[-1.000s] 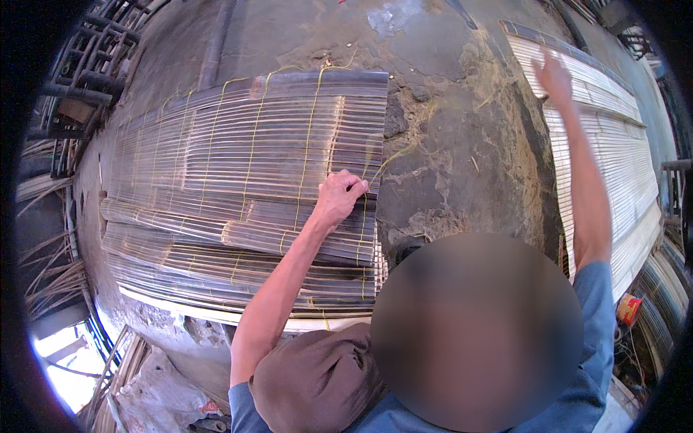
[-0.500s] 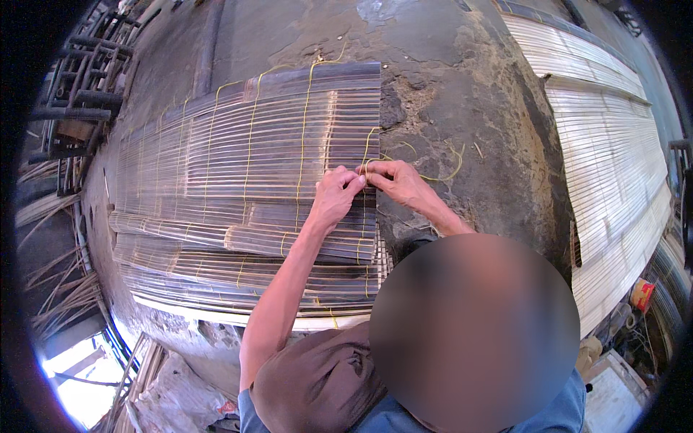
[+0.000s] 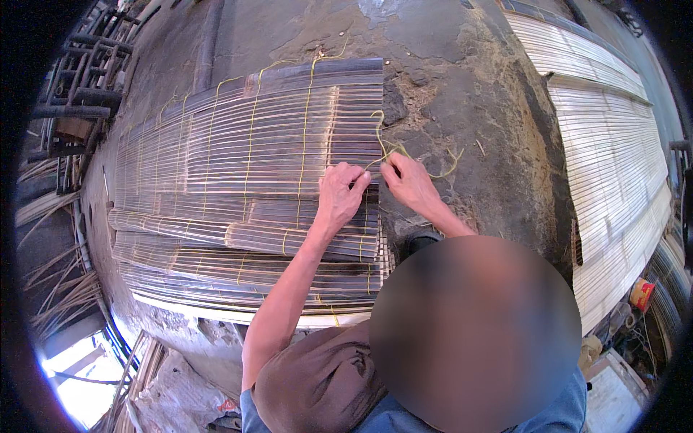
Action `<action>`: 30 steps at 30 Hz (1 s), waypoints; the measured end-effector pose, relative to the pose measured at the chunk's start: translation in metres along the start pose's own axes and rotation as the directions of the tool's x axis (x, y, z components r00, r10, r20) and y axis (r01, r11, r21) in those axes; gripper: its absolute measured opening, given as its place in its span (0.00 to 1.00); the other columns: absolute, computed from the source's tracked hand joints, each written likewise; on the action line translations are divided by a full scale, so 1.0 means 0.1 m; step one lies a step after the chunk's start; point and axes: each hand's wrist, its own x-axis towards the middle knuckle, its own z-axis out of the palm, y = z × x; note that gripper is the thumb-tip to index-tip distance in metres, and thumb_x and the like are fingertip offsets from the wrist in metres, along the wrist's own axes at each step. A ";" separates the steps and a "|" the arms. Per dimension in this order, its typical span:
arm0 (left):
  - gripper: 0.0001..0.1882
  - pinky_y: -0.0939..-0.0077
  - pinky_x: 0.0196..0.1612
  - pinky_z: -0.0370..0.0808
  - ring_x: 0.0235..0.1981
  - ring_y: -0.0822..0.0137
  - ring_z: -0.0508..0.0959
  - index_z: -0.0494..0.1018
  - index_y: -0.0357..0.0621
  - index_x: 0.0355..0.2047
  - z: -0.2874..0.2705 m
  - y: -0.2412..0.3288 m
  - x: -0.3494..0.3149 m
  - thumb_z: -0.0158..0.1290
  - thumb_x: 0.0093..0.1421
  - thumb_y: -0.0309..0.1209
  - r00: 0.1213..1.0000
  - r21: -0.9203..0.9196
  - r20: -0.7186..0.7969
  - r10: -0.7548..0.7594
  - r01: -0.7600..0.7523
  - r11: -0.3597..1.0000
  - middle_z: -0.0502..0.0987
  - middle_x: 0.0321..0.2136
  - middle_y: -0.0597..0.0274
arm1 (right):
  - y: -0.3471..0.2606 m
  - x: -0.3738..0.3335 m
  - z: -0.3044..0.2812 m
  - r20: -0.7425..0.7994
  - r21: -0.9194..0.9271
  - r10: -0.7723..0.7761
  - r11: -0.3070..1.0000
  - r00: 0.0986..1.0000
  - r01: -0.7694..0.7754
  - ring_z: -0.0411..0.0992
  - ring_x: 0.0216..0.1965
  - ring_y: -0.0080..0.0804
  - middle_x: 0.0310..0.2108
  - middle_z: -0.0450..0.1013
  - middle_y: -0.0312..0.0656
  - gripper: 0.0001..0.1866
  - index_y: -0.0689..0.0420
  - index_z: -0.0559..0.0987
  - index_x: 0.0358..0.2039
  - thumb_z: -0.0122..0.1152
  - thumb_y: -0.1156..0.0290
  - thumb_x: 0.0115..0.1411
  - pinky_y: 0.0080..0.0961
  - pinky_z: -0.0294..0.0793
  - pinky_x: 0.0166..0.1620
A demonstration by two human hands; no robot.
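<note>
A slatted bamboo blind [image 3: 281, 137], bound crosswise with yellow cords, lies partly rolled in front of me. At its right edge my left hand [image 3: 341, 190] is closed, thumb and forefinger pinched on the slats; whether cord is also in the pinch I cannot tell. Just off that edge, my right hand [image 3: 413, 183] pinches the yellow cord [image 3: 380, 132]. The cord loops up beside the edge, and its loose end [image 3: 452, 167] curls over the ground to the right. Between the two hands runs a short stretch of cord.
Pale slatted blinds [image 3: 613, 151] lie spread at the right. Dark poles [image 3: 94, 97] are stacked at the far left, above thin loose strips [image 3: 61, 289]. A white sack [image 3: 177, 393] rests at the lower left. A red and yellow container [image 3: 642, 294] stands at the lower right.
My right hand has drawn away to the right from my left hand, pulling the cord. The cord's loop beside the edge has shifted up and right. My left hand stays nearly in place.
</note>
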 end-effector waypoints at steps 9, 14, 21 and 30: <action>0.09 0.57 0.36 0.71 0.30 0.46 0.74 0.73 0.35 0.28 -0.04 0.10 -0.05 0.54 0.63 0.28 0.989 0.072 -0.077 0.124 -0.119 0.990 0.73 0.27 0.48 | 0.18 0.02 0.16 -0.003 0.306 0.117 0.946 0.993 -0.111 0.73 0.27 0.47 0.23 0.72 0.51 0.15 0.64 0.72 0.28 0.55 0.64 0.64 0.40 0.69 0.34; 0.12 0.55 0.33 0.69 0.29 0.44 0.73 0.70 0.35 0.26 -0.15 0.03 0.17 0.52 0.65 0.30 0.986 -0.017 -0.007 0.164 -0.164 0.986 0.71 0.23 0.46 | 0.01 0.15 -0.03 -0.037 0.109 -0.065 0.992 0.997 0.069 0.71 0.27 0.53 0.23 0.70 0.52 0.12 0.63 0.71 0.29 0.56 0.67 0.63 0.41 0.69 0.33; 0.14 0.66 0.35 0.67 0.27 0.63 0.70 0.74 0.33 0.27 -0.10 -0.11 0.21 0.53 0.65 0.34 0.980 -0.242 0.177 -0.091 0.133 0.961 0.72 0.23 0.54 | -0.26 0.51 -0.01 -0.088 0.051 -0.257 0.964 0.962 0.262 0.70 0.22 0.29 0.17 0.68 0.41 0.14 0.62 0.70 0.27 0.56 0.68 0.66 0.30 0.70 0.28; 0.14 0.70 0.33 0.64 0.29 0.71 0.68 0.75 0.32 0.27 0.02 -0.21 0.19 0.55 0.65 0.32 0.957 -0.312 0.231 -0.177 0.245 0.918 0.70 0.25 0.63 | -0.16 0.47 -0.20 0.420 0.562 0.013 0.782 0.907 -0.271 0.72 0.29 0.20 0.30 0.75 0.34 0.14 0.60 0.78 0.48 0.51 0.66 0.70 0.22 0.73 0.35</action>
